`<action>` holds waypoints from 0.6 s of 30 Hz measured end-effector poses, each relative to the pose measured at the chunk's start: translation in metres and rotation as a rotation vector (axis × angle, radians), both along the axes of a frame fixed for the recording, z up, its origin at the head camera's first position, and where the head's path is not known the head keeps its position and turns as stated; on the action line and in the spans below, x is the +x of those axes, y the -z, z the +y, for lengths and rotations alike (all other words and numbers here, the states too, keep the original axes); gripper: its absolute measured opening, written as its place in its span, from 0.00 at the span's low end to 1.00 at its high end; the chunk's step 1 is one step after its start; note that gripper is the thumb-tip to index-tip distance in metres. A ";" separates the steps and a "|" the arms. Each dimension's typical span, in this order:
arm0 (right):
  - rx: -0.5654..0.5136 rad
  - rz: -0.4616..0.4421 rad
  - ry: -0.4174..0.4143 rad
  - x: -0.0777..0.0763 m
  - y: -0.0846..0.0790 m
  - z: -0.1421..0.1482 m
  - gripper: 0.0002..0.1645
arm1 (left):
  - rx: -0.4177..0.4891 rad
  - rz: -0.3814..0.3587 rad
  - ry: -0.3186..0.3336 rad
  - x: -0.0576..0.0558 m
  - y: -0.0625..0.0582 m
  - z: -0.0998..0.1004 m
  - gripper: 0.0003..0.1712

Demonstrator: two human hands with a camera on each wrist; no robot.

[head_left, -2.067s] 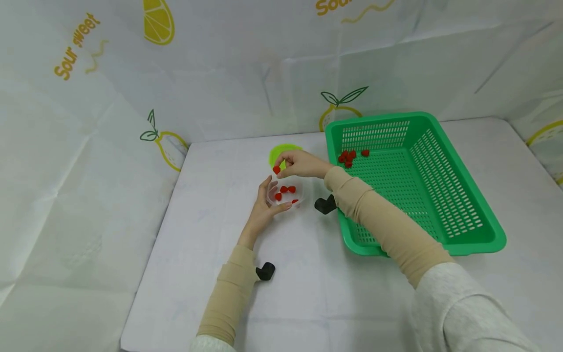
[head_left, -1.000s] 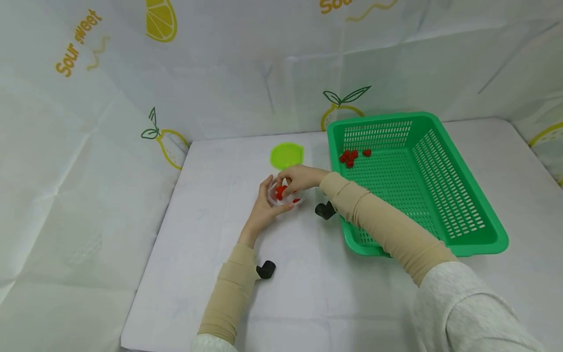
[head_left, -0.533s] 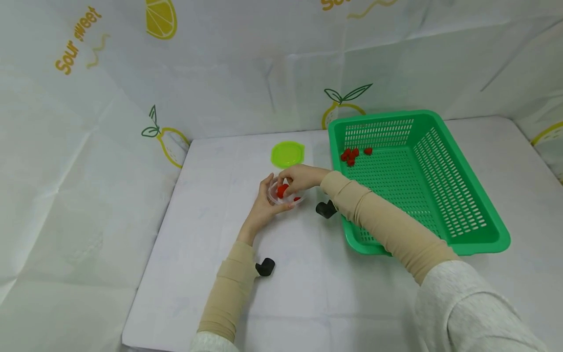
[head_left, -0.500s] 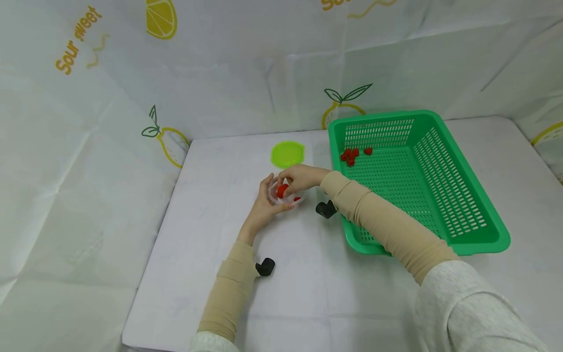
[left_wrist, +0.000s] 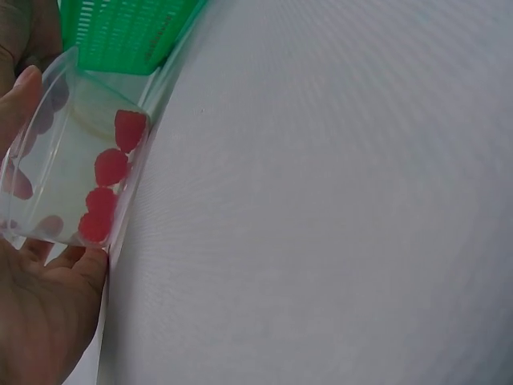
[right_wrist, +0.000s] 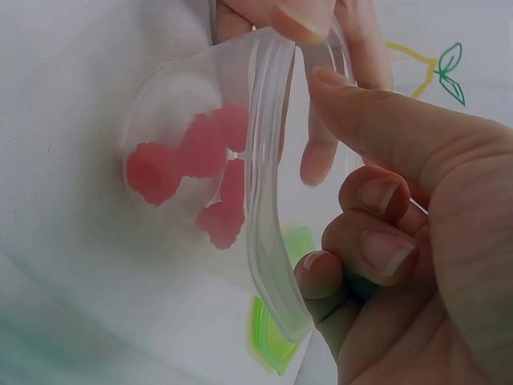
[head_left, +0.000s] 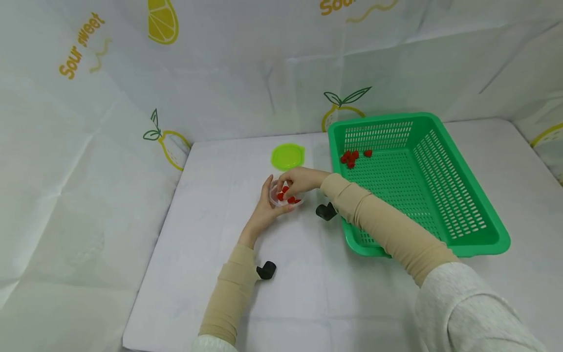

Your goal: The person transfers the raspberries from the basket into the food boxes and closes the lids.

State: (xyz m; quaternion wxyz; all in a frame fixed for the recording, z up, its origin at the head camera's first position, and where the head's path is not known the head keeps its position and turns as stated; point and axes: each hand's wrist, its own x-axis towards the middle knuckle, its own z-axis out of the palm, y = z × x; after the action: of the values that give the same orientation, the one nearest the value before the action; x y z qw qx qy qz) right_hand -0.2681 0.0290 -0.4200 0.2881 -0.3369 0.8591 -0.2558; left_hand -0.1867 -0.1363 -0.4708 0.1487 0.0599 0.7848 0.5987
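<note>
A clear plastic container [right_wrist: 268,216] sits on the table with several red raspberries [right_wrist: 203,146] lying on its bottom. My left hand [head_left: 262,212] grips its side, thumb nearer me and fingers round the far left. Over the opening is my right hand [head_left: 303,179], its fingertips inside the rim in the head view. In the right wrist view, the thumb and bent fingers of that hand stand apart with no raspberry between them. The left wrist view shows raspberries [left_wrist: 111,167] through the container's wall. Part of the container is hidden by my right hand in the head view.
A green plastic basket [head_left: 479,248] stands on the right, with several more raspberries [head_left: 350,157] in its far left corner. Just behind the container lies a yellow-green lid [head_left: 288,156]. My right forearm crosses the basket's near left edge.
My right hand has lowered a raspberry from above into the container and let it go; its fingers remain at the opening. My left hand keeps its grip on the container.
</note>
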 end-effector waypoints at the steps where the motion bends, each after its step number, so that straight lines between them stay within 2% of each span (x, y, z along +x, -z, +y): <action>1: 0.000 -0.002 0.001 0.000 0.000 0.000 0.16 | 0.001 0.000 0.005 0.001 -0.003 0.001 0.60; 4: 0.000 -0.011 0.011 0.000 0.000 0.002 0.16 | -0.010 0.006 0.011 0.002 -0.004 0.003 0.59; 11: 0.005 -0.007 0.014 0.000 -0.004 0.002 0.18 | -0.020 0.041 -0.038 -0.007 0.017 0.003 0.57; 18: -0.042 0.006 0.061 0.003 -0.011 0.001 0.16 | -0.029 0.068 -0.070 -0.006 0.023 0.002 0.53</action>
State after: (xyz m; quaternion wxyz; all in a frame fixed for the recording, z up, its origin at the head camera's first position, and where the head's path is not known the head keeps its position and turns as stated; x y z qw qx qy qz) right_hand -0.2652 0.0301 -0.4093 0.2705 -0.3171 0.8644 -0.2813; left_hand -0.1927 -0.1346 -0.4941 0.1017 0.0504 0.7995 0.5899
